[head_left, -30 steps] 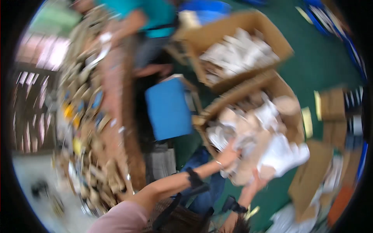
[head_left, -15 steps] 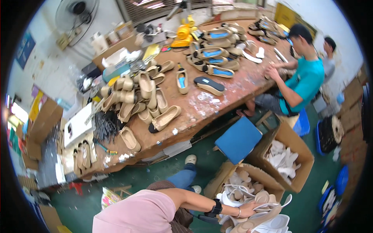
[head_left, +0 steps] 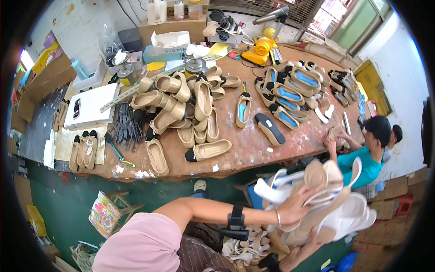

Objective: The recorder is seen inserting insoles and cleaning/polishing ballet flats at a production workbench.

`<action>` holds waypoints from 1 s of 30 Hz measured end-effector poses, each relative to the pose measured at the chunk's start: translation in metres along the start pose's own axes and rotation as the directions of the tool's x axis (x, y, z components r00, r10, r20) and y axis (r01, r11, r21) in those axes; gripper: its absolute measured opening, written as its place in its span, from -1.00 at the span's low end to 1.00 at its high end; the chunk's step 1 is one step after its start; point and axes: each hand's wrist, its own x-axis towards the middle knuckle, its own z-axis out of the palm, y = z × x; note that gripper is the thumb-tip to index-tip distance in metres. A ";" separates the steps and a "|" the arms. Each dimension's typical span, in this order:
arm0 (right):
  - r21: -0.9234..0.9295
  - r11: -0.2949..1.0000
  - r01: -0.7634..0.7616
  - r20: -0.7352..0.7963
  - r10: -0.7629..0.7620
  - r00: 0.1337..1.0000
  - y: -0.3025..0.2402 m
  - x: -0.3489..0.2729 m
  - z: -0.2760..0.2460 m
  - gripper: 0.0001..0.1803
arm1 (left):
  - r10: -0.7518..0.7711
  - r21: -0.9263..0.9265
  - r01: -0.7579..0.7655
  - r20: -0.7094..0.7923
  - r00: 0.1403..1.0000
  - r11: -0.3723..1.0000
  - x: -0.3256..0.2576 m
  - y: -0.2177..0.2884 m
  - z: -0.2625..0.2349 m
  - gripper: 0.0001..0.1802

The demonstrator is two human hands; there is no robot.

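Observation:
A big loose bundle of white and beige shoe insoles (head_left: 335, 199) is held up above the floor at the right, between my two hands. My left hand (head_left: 293, 206) presses over its upper side, fingers wrapped around several insoles. Underneath, my right hand (head_left: 304, 251) grips the lower edge of the bundle; some of its fingers are hidden by insoles. More insoles (head_left: 247, 247) lie in a heap below my forearm.
Beige flats with black toes (head_left: 204, 99) are piled on the worn workbench (head_left: 226, 167). Cable ties (head_left: 127, 124), a cutter (head_left: 127, 162) and a white box (head_left: 90, 106) lie left. A person in a teal shirt (head_left: 358, 165) works at the right. A stool (head_left: 122, 201) stands below the bench.
The insole bundle has risen out of the cardboard box with my left hand on it. My right hand now shows beneath it. The view has turned, bringing the bench nearer.

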 end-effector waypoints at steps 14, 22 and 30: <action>0.036 0.991 -0.125 0.638 0.073 0.766 0.003 0.145 0.360 -0.24 | 0.310 0.266 -0.175 -0.650 0.693 0.948 0.155 0.057 -0.270 -0.17; -0.118 0.992 -0.042 0.823 0.121 0.555 0.078 0.166 0.522 -0.33 | 0.306 0.312 -0.069 -0.823 0.478 0.947 0.227 -0.025 -0.387 -0.06; -0.317 0.948 0.037 0.898 0.287 0.333 0.243 0.268 0.642 -0.15 | -0.052 0.040 0.284 -0.949 0.310 0.958 0.280 -0.148 -0.502 -0.31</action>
